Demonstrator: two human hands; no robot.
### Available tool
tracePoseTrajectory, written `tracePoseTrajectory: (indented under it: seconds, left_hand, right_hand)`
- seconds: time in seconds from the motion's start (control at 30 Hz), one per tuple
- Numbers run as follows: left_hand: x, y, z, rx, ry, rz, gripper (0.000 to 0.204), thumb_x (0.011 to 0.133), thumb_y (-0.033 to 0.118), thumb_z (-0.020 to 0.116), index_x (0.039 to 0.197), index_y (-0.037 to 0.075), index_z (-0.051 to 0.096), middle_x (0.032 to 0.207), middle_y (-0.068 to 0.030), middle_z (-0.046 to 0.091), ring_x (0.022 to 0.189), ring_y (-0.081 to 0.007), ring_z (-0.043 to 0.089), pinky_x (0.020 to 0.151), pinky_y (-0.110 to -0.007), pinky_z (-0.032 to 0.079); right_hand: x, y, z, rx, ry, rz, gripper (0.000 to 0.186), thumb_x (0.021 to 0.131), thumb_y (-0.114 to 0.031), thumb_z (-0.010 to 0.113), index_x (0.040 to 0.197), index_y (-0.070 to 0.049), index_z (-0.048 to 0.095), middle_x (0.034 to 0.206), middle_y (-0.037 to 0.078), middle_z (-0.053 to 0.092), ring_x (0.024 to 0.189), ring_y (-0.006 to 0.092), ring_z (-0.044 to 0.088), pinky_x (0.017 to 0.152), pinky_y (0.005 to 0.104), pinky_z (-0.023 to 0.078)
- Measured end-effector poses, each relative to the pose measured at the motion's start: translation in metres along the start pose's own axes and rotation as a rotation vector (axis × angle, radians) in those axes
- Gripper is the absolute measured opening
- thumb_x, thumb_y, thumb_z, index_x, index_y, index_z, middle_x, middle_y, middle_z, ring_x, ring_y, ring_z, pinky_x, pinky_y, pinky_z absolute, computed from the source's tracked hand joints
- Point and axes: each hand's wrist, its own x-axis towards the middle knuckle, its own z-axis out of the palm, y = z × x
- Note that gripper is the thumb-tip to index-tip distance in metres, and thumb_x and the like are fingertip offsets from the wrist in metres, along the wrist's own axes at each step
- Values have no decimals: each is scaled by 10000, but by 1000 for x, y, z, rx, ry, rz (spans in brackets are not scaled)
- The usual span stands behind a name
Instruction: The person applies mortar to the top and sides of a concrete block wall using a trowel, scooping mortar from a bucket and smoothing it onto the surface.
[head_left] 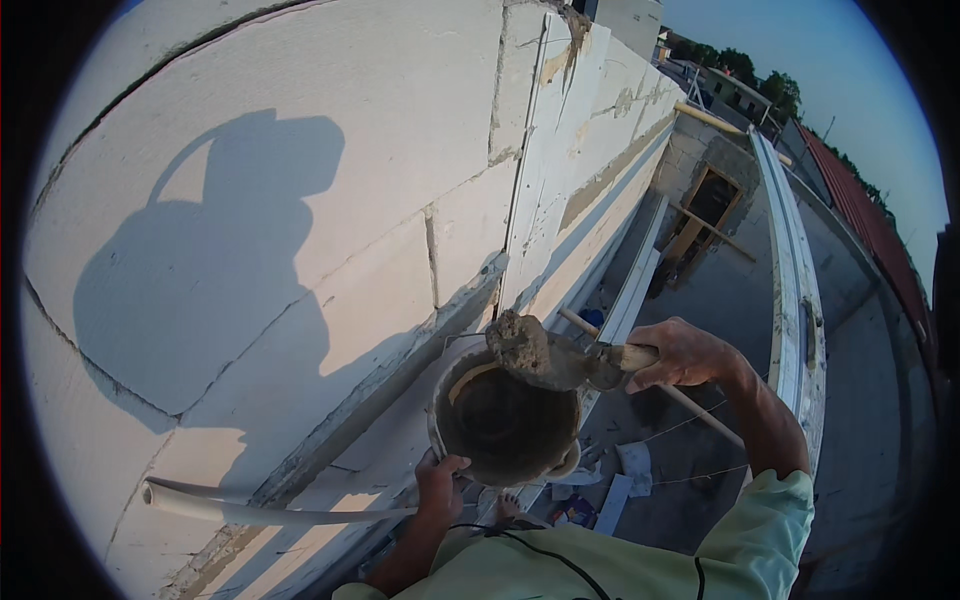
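My right hand [682, 352] grips the wooden handle of a trowel [567, 366], and its metal blade reaches left over a bucket. A lump of grey mortar [520, 345] sits at the far end of the blade, close to the wall. Below it is the round, mortar-stained bucket [436, 428], its mouth facing up towards me; the inside is dark, and how much mortar is in it I cannot tell. My left hand [440, 486] holds the bucket at its near left rim, thumb on top.
A pale block wall [390, 180] with open joints and a ledge fills the left. A plastic pipe [250, 512] sticks out beside it. A white metal profile [790, 270] runs along the right. Far below lies a floor [690, 445] with boards and debris. A bare foot [508, 503] shows beneath the bucket.
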Motion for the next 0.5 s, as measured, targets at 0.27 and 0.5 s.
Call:
tracePoseTrajectory:
  seconds: [0.27, 0.5]
  left_hand:
    - [19, -19, 9, 5, -31, -58, 355, 693, -22, 625, 1045, -25, 574, 879, -97, 611, 739, -239, 617, 672, -374, 546]
    - [18, -29, 6, 17, 49, -99, 361, 686, -36, 626, 1046, -22, 597, 894, -109, 626, 767, -243, 640, 680, -371, 546]
  right_hand:
    - [-26, -10, -177, 16, 214, 189, 445, 669, -336, 820, 854, 30, 648, 647, 66, 613, 533, 151, 616, 490, 296, 489]
    - [-27, -60, -317, -271, 576, 288, 386, 719, -306, 800, 826, 34, 652, 618, 79, 607, 491, 157, 603, 425, 290, 476]
